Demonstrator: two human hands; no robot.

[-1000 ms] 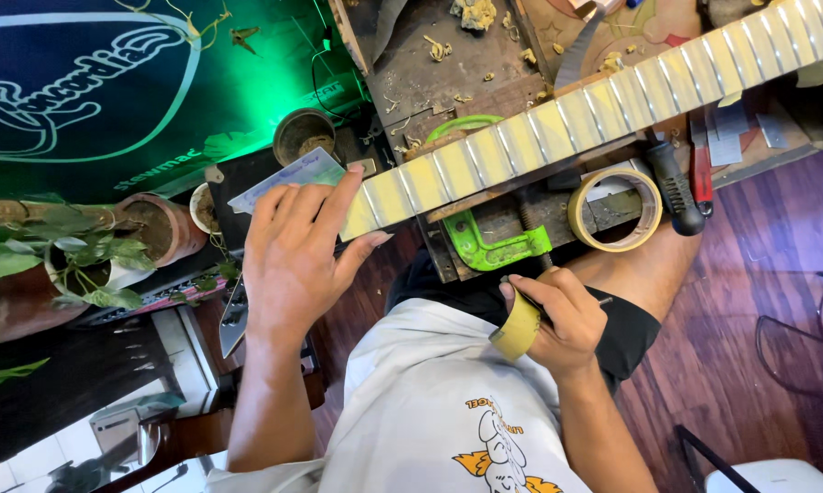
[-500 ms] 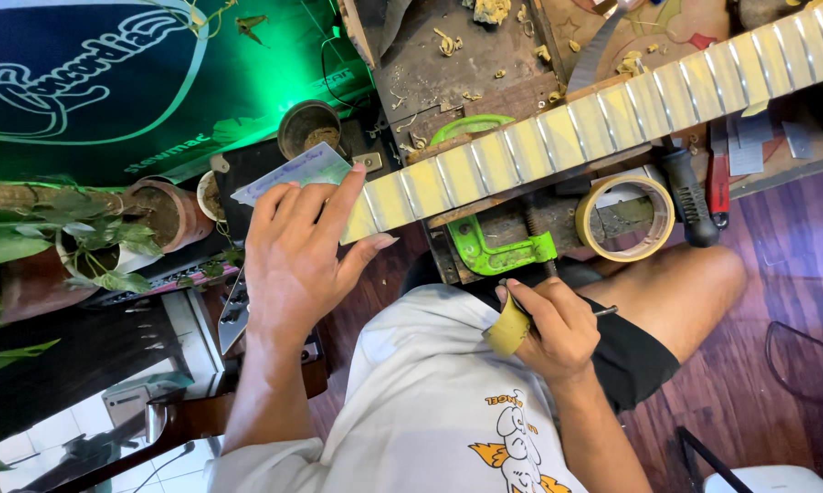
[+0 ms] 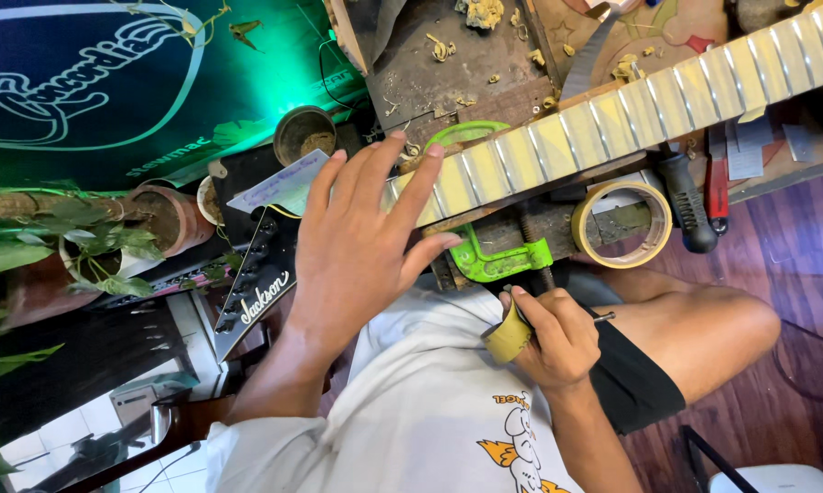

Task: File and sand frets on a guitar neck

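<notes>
Pressing down, the left hand (image 3: 361,242) lies spread, fingers fanned over the near end of the taped guitar neck (image 3: 612,123). Below it, the right hand (image 3: 553,333) is closed around a tape-wrapped tool handle (image 3: 507,336) at the lap. A slip looks possible: the neck overhangs beyond the green clamp (image 3: 494,260). Right of the hands sit a masking tape roll (image 3: 622,224) and screwdriver (image 3: 681,201) on the littered workbench (image 3: 448,82); potted plants (image 3: 110,237) stand left, wooden flooring beneath.

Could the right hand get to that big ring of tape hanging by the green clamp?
Probably yes. The right hand sits just below the tape ring with open space between, though its fingers already grip a small yellowish roll.
</notes>
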